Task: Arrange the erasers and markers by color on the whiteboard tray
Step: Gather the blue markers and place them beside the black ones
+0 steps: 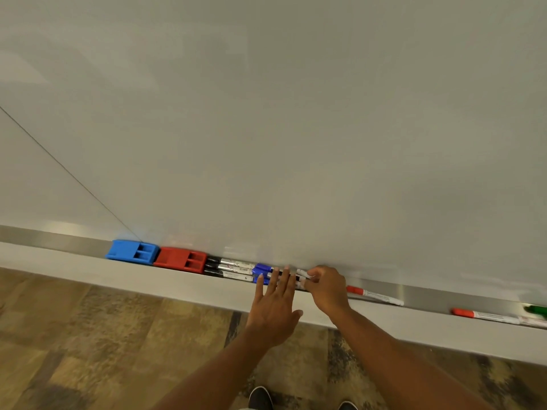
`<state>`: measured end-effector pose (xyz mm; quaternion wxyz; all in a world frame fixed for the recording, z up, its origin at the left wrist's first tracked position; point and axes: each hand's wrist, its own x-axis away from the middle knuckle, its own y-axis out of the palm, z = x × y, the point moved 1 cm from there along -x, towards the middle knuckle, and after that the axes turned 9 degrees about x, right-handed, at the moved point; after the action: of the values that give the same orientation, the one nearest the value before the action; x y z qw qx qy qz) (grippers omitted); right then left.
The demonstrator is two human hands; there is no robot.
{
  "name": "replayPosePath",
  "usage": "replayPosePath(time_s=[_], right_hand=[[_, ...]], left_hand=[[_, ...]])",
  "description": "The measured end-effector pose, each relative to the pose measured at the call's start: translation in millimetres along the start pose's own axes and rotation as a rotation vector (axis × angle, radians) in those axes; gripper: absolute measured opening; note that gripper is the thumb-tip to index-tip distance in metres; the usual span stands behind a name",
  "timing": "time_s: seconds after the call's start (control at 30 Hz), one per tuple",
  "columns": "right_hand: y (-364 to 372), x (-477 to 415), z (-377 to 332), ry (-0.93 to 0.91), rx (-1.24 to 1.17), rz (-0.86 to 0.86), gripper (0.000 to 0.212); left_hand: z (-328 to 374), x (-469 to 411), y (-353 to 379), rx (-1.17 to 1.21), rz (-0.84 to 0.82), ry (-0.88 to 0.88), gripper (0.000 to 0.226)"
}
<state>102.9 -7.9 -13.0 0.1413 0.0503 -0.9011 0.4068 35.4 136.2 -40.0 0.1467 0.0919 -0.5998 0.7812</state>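
On the whiteboard tray (426, 292), black markers (231, 269) and blue markers (262, 269) lie grouped; red markers (374, 295) wait. Left hand (273, 309) flat on them, right hand (327, 287) pinching a blue marker.

Soft, even indoor light falls from above, rather dim and warm in tone. The whiteboard (296, 113) reads as dull grey-white, with faint pale reflections smeared across its upper left. Bright patches of glare sit on the metal back of the tray (74, 238) at the left and again right of centre. Shadows are weak and diffuse. The wide lens bends the tray's straight line and stretches the corners. The green marker (537, 310) at the right edge is blurred, and the right hand (327, 288) is slightly soft.
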Motion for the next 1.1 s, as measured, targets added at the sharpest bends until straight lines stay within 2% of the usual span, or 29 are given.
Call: replayPosePath(time_s=[0.2, 0.37, 0.63, 0.87, 1.03, 1.1], right_hand=[[1, 7, 6, -0.068, 0.072, 0.037, 0.014], [3, 9, 2, -0.062, 0.109, 0.004, 0.013], [1, 13, 5, -0.091, 0.169, -0.027, 0.034], [2, 15, 7, -0.171, 0.287, -0.034, 0.022], [6, 15, 13, -0.199, 0.344, 0.059, 0.030], [5, 13, 20, -0.255, 0.437, 0.096, 0.030]], left_hand=[[3, -2, 2, 0.010, -0.036, -0.003, 0.094], [8, -3, 6, 0.019, -0.033, 0.004, 0.095], [11, -8, 10, 0.011, -0.029, -0.016, 0.099], [8, -11, 16, -0.013, -0.016, -0.016, 0.100], [10, -12, 20, -0.020, -0.011, -0.026, 0.101], [10, -13, 20, -0.021, -0.013, -0.030, 0.100]])
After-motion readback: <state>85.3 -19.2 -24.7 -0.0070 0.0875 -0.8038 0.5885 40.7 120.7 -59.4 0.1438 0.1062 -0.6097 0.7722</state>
